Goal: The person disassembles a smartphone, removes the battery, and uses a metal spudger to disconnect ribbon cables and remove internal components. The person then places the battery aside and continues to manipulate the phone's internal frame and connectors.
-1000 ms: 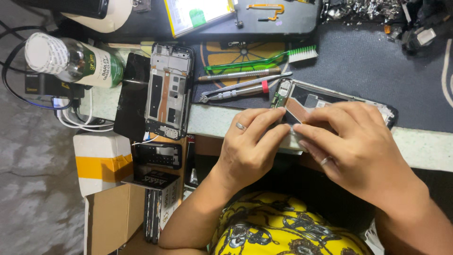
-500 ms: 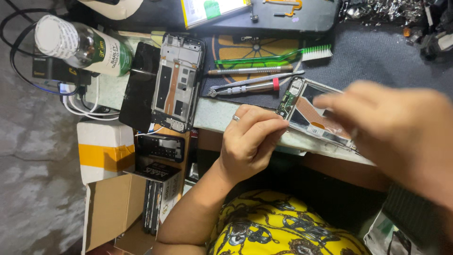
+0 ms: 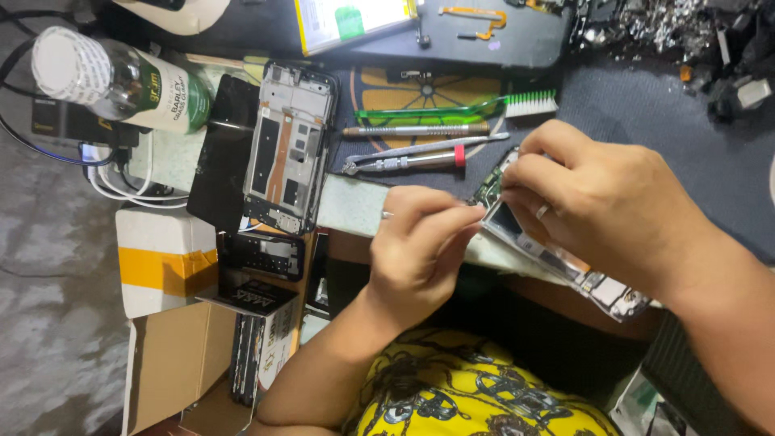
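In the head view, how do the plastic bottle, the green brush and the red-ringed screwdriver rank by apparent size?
1. Plastic bottle, clearly bulkiest.
2. Green brush, longest, thin.
3. Red-ringed screwdriver, shorter and slimmer.
Brush and screwdriver are close in length; the right hand may hide the screwdriver's tip.

At the upper left of the frame you have a capped bottle [image 3: 113,81] lying on its side. Right of it lies a bare phone frame [image 3: 289,149]. A green-handled brush [image 3: 452,107] and two metal screwdrivers [image 3: 416,145] sit upper centre, a cardboard box [image 3: 165,371] lower left.

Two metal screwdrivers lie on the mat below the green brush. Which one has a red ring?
The lower screwdriver, nearer the hands. It has a red ring near its right end; the upper screwdriver is plain metal.
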